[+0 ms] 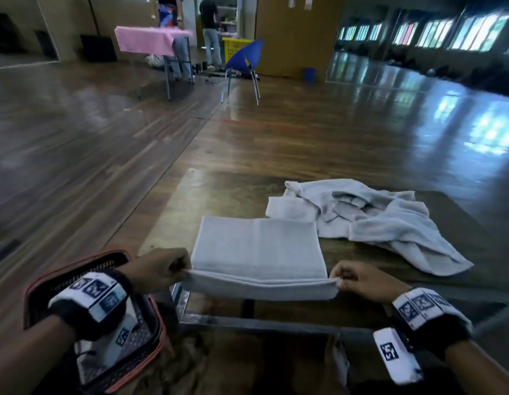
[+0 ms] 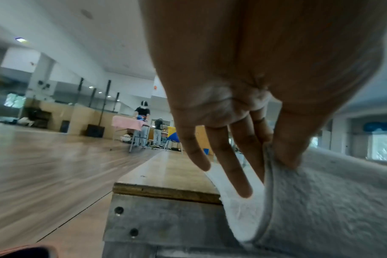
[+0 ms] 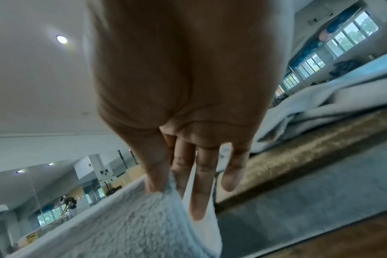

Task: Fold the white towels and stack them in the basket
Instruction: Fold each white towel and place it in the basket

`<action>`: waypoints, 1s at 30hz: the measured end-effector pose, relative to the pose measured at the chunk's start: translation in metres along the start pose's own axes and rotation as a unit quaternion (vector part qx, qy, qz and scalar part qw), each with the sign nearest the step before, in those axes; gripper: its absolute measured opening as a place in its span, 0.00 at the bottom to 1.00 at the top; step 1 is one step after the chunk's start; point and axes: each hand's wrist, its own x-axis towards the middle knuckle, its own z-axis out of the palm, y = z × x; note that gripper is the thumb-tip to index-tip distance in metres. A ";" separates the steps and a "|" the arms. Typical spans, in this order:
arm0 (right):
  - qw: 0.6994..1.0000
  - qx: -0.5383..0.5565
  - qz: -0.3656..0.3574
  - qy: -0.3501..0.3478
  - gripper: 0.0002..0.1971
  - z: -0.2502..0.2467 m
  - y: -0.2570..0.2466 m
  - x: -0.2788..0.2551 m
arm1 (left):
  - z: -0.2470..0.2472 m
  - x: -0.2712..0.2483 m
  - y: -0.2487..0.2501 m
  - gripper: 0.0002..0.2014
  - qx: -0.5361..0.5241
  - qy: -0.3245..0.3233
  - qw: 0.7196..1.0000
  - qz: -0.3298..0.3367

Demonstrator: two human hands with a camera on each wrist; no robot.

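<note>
A folded white towel point(image 1: 259, 249) lies flat on the wooden table point(image 1: 219, 192), its near edge hanging a little over the table's front. My left hand point(image 1: 182, 273) pinches the towel's near left corner between thumb and fingers. My right hand point(image 1: 337, 280) pinches the near right corner. In the left wrist view the thumb and fingers point(image 2: 283, 153) clamp the towel point(image 2: 331, 200) edge. The right wrist view shows the thumb point(image 3: 157, 174) on top of the towel point(image 3: 126, 223) with fingers below. A red-rimmed dark basket point(image 1: 85, 266) sits low at my left.
A heap of crumpled white towels point(image 1: 373, 220) lies on the table's far right. Beyond the table stand a blue chair point(image 1: 244, 61), a pink-covered table point(image 1: 146, 41) and a yellow crate point(image 1: 233, 49); two people stand there on the wooden floor.
</note>
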 end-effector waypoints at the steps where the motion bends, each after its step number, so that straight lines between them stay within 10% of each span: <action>1: 1.000 0.004 0.007 0.020 0.07 0.003 0.006 0.008 | 0.003 0.006 -0.003 0.04 -0.004 0.008 1.000 -0.001; 13: 0.961 -0.056 0.028 0.268 0.07 -0.001 0.019 0.086 | 0.007 0.083 -0.038 0.07 0.008 0.129 0.989 -0.067; 22: 0.979 -0.168 0.034 0.112 0.04 0.008 0.024 0.081 | 0.002 0.078 -0.024 0.07 0.118 -0.063 0.988 -0.083; 30: 0.978 -0.181 0.064 0.079 0.03 -0.003 0.008 0.075 | -0.023 0.073 -0.028 0.05 -0.023 -0.114 0.989 -0.095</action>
